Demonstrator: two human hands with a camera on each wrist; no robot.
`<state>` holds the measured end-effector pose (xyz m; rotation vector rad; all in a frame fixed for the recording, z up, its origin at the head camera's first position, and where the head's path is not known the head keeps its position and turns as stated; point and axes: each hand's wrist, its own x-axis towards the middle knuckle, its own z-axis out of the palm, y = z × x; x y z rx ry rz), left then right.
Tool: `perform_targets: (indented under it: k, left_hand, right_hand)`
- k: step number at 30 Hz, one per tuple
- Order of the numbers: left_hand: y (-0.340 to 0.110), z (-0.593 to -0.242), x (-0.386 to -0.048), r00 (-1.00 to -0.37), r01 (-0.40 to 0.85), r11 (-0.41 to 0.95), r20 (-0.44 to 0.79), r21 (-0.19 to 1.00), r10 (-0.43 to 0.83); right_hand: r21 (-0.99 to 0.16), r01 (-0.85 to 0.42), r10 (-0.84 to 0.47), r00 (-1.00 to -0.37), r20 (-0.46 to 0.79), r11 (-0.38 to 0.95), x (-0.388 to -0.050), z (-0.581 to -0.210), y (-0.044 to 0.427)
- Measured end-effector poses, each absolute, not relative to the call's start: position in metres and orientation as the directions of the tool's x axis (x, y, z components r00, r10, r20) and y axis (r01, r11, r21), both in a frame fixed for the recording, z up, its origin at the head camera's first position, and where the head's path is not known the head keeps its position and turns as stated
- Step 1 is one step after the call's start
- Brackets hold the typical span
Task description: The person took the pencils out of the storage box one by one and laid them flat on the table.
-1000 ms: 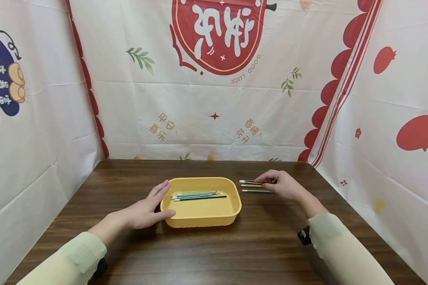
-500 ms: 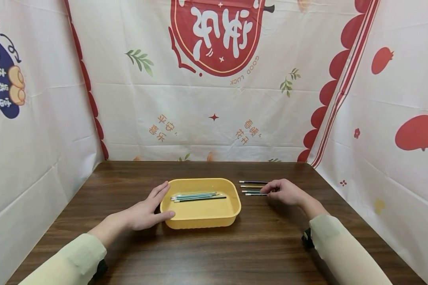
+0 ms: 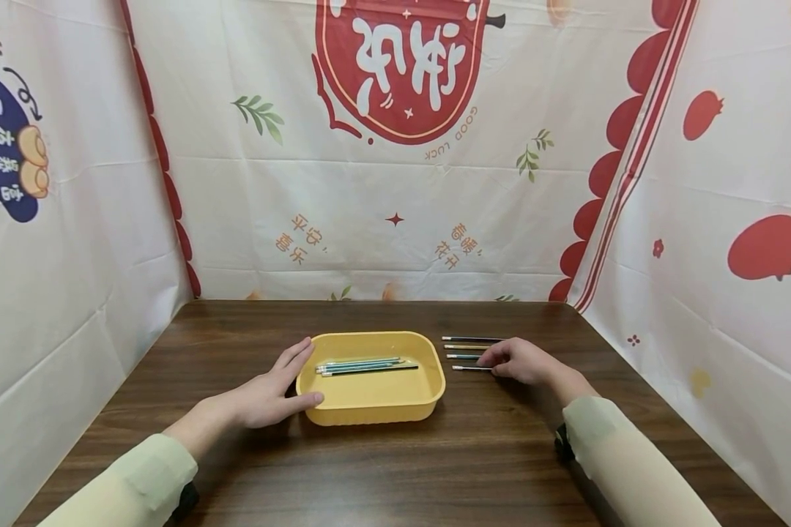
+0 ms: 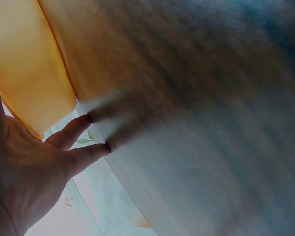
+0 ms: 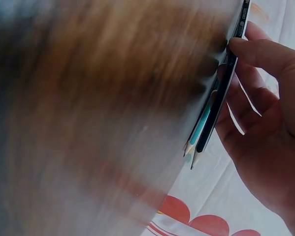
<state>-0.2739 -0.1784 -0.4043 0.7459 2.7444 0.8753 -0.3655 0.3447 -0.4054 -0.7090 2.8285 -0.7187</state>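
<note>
My left hand [image 3: 266, 391] rests against the left end of a yellow plastic tray [image 3: 376, 416], fingers extended and thumb on its rim. Several pencils [image 3: 362, 365], teal and black, lie together inside the tray. To its right, my right hand [image 3: 524, 361] pinches a black pencil [image 5: 221, 96] between thumb and fingers, low at the table. That pencil's white eraser end [image 3: 458, 367] points toward the tray. Behind it lie a teal pencil [image 3: 464, 356], a yellow pencil [image 3: 466, 347] and another dark pencil [image 3: 472, 339], roughly parallel. My right hand partly hides the nearer ones.
A dark wood-grain table [image 3: 382, 476] bears everything. White printed cloth [image 3: 395, 176] hangs behind the table and along both sides. Each forearm wears a pale sleeve [image 3: 622, 432] with a black strap near the wrist.
The right hand has come nearer to me, carrying the black pencil from the far pencils past the teal one to the front of the row. The left hand and tray stay put.
</note>
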Motion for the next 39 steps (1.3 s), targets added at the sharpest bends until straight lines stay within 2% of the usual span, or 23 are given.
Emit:
perform_targets:
  k: [28, 39]
  left_hand:
    - [-0.179, -0.407, -0.275, -0.858, 0.427, 0.702, 0.011, 0.571, 0.513]
    - [-0.179, -0.407, -0.275, -0.859, 0.421, 0.702, 0.003, 0.575, 0.512]
  right_hand:
    - [-0.4, -0.427, -0.463, -0.886, 0.009, 0.811, -0.375, -0.409, 0.334]
    - [-0.426, -0.429, -0.453, -0.89, 0.048, 0.796, -0.371, -0.404, 0.335]
